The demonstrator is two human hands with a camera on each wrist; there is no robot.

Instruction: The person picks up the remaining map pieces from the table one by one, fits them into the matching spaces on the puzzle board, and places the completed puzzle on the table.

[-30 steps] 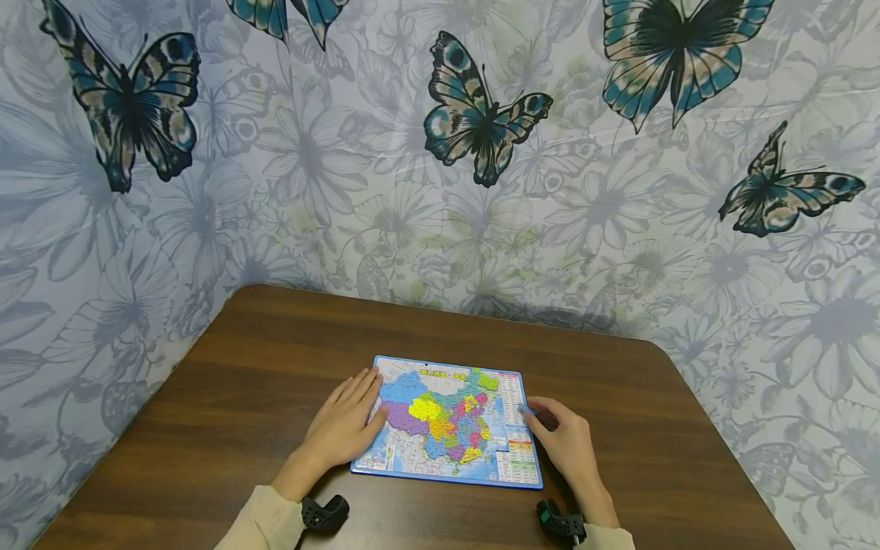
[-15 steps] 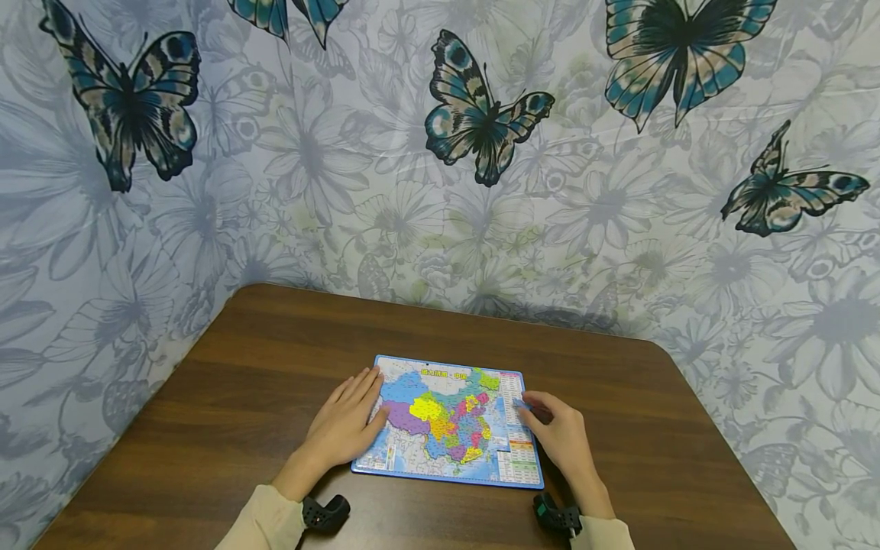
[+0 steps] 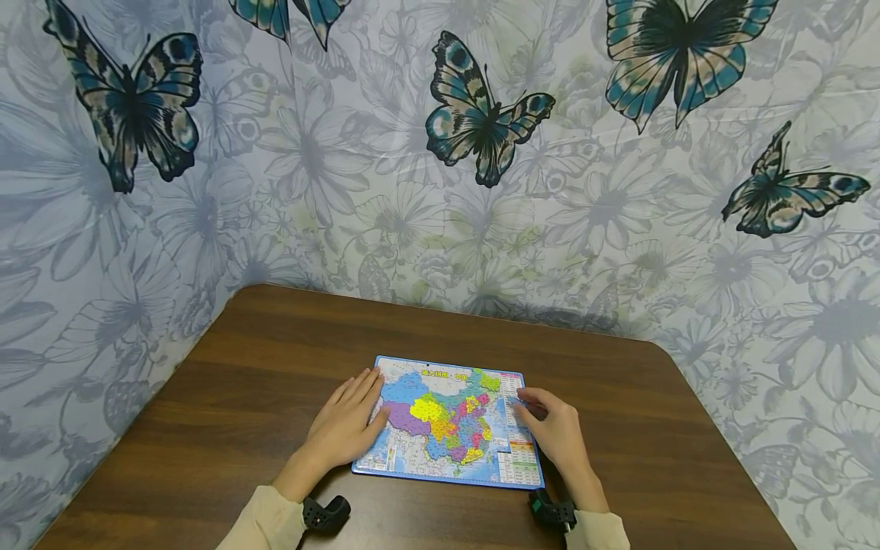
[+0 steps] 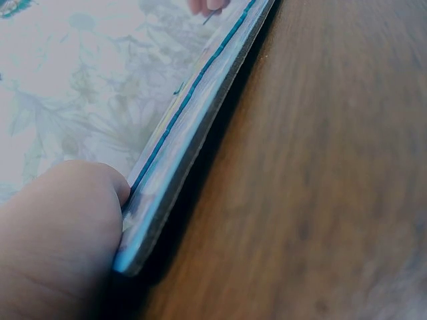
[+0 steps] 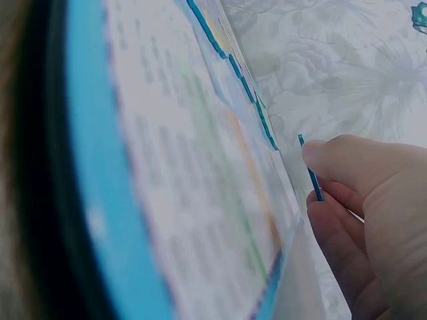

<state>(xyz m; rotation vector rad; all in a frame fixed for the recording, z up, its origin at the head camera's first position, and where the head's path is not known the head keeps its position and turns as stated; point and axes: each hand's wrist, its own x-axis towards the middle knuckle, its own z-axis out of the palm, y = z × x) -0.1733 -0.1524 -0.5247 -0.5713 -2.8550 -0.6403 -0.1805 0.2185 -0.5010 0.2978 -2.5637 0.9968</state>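
Note:
A map jigsaw board (image 3: 412,463) with a blue rim lies on the table, its coloured regions forming a map of China. My left hand (image 3: 346,422) rests on its left side with the fingers stretched out; in the left wrist view part of that hand (image 4: 63,233) is against the board's corner. Over the right edge, my right hand (image 3: 558,431) pinches a thin blue-edged puzzle piece (image 5: 315,186) between thumb and fingers. The right wrist view has the piece edge-on, just apart from the board, so its face is hidden.
A brown wooden table (image 3: 275,336) with rounded far corners carries the board. Behind it hangs a pale floral cloth (image 3: 385,198) printed with teal butterflies. Each wrist wears a black camera band (image 3: 326,514).
My right hand has shifted slightly left and up, from beside the board's right edge to over it, still pinching the piece. The left hand stays where it was.

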